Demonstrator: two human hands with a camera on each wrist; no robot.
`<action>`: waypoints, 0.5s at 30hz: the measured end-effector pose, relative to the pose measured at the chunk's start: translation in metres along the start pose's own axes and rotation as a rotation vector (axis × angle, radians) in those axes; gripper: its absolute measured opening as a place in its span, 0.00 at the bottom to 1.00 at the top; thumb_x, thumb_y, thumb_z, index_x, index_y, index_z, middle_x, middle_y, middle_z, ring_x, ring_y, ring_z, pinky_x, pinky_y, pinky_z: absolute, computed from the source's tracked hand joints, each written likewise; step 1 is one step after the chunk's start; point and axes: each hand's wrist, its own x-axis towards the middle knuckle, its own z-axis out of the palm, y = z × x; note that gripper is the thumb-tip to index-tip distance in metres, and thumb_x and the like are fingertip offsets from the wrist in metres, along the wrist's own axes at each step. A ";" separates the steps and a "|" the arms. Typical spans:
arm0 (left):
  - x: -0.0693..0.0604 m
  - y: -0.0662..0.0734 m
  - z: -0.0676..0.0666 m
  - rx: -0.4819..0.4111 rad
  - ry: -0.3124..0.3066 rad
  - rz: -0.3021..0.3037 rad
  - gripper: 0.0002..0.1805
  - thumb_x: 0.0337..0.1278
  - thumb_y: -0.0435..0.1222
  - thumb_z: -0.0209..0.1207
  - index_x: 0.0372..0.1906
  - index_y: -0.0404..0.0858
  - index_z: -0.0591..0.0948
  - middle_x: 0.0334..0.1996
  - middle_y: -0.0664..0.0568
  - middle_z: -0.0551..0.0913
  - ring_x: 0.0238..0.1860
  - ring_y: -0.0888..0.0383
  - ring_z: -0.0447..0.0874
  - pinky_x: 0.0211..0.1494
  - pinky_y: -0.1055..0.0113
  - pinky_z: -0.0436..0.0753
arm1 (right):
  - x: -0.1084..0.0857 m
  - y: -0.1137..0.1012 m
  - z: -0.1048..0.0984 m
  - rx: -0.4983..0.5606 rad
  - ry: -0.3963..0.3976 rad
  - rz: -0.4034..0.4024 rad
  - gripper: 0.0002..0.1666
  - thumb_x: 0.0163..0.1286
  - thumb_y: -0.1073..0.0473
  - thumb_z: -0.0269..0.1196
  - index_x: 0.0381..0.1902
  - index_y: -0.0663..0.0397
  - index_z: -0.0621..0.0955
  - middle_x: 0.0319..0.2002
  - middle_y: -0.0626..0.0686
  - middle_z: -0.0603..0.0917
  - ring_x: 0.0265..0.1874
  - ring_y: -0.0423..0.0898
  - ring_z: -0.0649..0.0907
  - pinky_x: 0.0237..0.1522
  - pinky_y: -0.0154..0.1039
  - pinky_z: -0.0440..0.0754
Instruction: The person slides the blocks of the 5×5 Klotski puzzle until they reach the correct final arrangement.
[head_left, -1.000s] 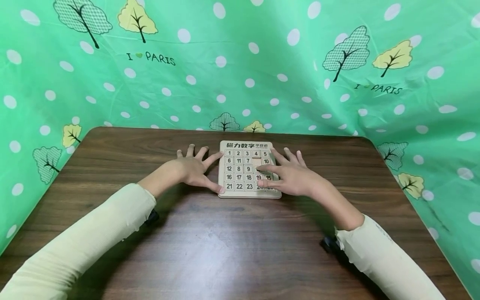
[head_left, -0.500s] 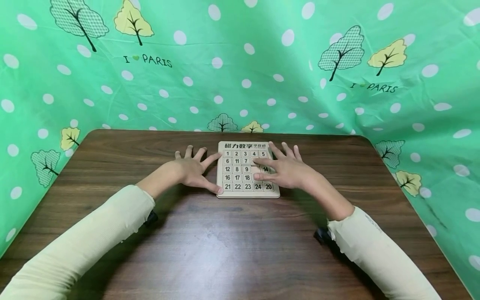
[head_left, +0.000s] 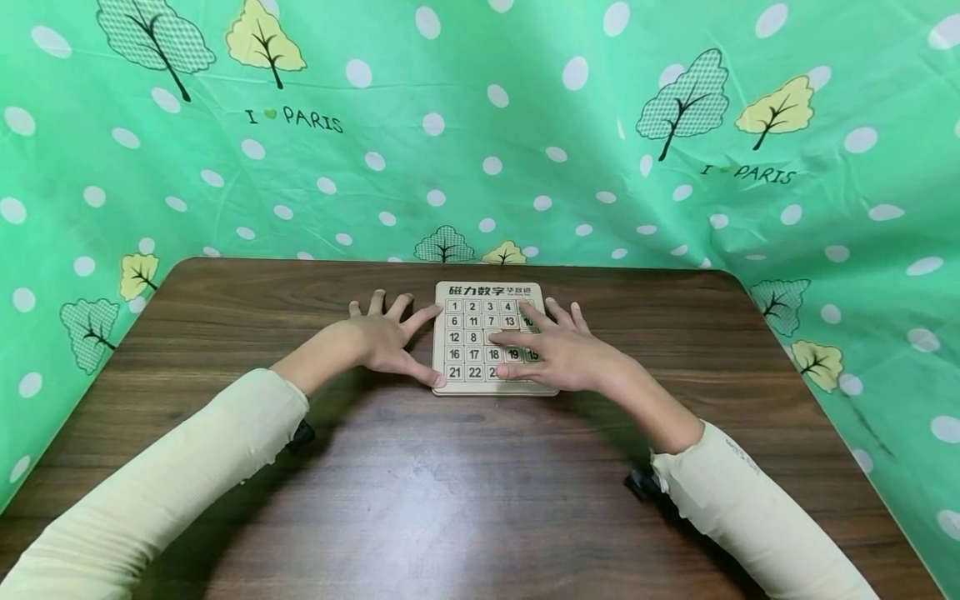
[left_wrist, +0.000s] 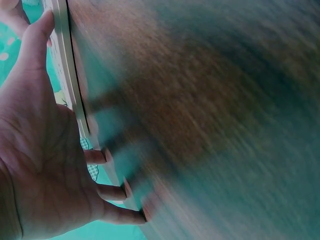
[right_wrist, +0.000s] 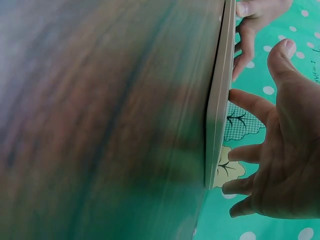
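Note:
A pale number slide puzzle [head_left: 474,355] lies flat near the table's far edge, with rows of numbered square tiles in its frame. My left hand [head_left: 375,340] is spread at its left side, with index fingertip and thumb tip on the frame's left edge. Over the right part of the board is my right hand [head_left: 573,350], fingers spread. Its index fingertip touches the third row, just right of tile 8, and hides what lies there. The right thumb extends over the bottom row; in the right wrist view the thumb [right_wrist: 284,62] is lifted off the board.
The board stands on a dark brown wood-grain table [head_left: 420,500]. Behind and beside the table hangs a green curtain [head_left: 480,125] with white dots and printed trees. Dark devices, such as the one on the right wrist [head_left: 641,483], sit beneath both wrists.
My right hand first moved up the board, then down and left. Tile 13 now shows below tile 4, where a gap was a second ago. The left hand has stayed in place.

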 end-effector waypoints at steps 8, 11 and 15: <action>-0.003 0.000 -0.002 0.009 -0.002 -0.004 0.73 0.53 0.86 0.61 0.94 0.68 0.36 0.95 0.36 0.37 0.90 0.17 0.29 0.83 0.11 0.42 | -0.009 0.012 -0.003 -0.007 0.002 0.042 0.40 0.82 0.22 0.57 0.85 0.20 0.73 0.94 0.64 0.49 0.90 0.80 0.43 0.86 0.83 0.31; -0.003 0.000 -0.003 -0.001 -0.008 0.000 0.74 0.50 0.88 0.60 0.94 0.68 0.36 0.95 0.35 0.37 0.90 0.17 0.29 0.84 0.11 0.42 | -0.013 0.016 -0.005 -0.005 0.007 0.043 0.41 0.81 0.19 0.55 0.85 0.20 0.74 0.93 0.66 0.50 0.90 0.82 0.44 0.85 0.85 0.33; -0.002 0.001 -0.003 -0.003 -0.008 0.008 0.75 0.48 0.89 0.60 0.94 0.68 0.36 0.94 0.35 0.38 0.90 0.17 0.30 0.83 0.11 0.43 | -0.015 0.019 -0.005 0.006 0.029 0.026 0.42 0.80 0.17 0.54 0.84 0.22 0.76 0.93 0.68 0.51 0.89 0.83 0.45 0.84 0.86 0.34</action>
